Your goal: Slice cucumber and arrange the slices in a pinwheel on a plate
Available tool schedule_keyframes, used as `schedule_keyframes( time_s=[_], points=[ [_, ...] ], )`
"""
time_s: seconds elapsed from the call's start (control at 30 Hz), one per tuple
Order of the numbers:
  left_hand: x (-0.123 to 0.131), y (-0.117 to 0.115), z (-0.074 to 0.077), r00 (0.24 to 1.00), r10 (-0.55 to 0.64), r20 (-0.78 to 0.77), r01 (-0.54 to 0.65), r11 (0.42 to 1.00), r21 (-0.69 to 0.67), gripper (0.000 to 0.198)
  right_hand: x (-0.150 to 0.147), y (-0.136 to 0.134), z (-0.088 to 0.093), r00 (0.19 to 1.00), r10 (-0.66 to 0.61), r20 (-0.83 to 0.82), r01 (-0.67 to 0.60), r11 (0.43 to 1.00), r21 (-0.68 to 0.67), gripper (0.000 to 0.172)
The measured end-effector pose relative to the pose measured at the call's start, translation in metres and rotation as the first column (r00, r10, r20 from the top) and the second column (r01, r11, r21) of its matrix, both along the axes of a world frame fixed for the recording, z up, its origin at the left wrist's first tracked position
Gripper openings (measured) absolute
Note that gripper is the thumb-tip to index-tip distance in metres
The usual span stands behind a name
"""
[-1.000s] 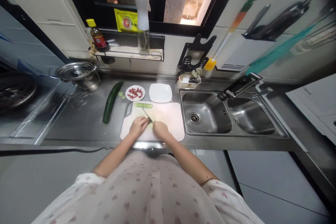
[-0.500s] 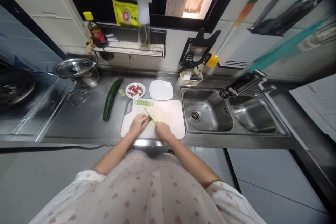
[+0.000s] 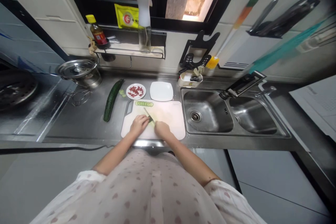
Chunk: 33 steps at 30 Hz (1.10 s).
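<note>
No text can be read. From the board [image 3: 170, 115], the packet [image 3: 134, 14] between eleven and twelve bears a red emblem [image 3: 127, 19], the bottle [image 3: 92, 28] near eleven a red label [image 3: 100, 37], the panel [image 3: 318, 104] at three dark lettering [image 3: 312, 91], all blurred.

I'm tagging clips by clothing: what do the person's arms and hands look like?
The left sleeve and right sleeve are loose, whitish, with scattered muted pink marks, ending near the elbows. Forearms are bare; the left hand and right hand show no gloves.
</note>
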<state>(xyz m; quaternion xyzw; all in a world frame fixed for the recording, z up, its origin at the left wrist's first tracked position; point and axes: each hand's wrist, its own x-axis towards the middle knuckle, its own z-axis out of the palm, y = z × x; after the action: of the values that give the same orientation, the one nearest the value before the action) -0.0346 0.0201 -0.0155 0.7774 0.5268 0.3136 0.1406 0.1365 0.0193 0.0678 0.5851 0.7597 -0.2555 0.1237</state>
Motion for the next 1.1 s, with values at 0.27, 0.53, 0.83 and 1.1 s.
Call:
schedule_keyframes(
  time_s=[0.27,0.53,0.83,1.1],
  points=[
    [-0.001,0.0,-0.002,1.0,-0.002,0.003,0.002,1.0,0.0,0.023,0.01,-0.009,-0.008,0.999,0.014,0.035,-0.014,1.0,0.004,0.031],
    [0.0,0.0,-0.003,1.0,-0.001,0.003,0.001,1.0,-0.004,0.022,0.005,-0.004,-0.01,0.999,0.03,0.038,-0.03,1.0,0.001,0.031],
    [0.002,-0.001,0.0,1.0,0.006,0.01,-0.006,1.0,0.001,0.021,0.003,-0.001,-0.012,0.999,0.028,0.014,-0.028,1.0,0.007,0.03],
    [0.005,-0.003,-0.002,1.0,0.025,0.017,-0.026,0.999,0.042,0.02,-0.003,0.006,-0.017,1.0,0.028,-0.012,-0.027,0.997,0.067,0.031]
  ],
)
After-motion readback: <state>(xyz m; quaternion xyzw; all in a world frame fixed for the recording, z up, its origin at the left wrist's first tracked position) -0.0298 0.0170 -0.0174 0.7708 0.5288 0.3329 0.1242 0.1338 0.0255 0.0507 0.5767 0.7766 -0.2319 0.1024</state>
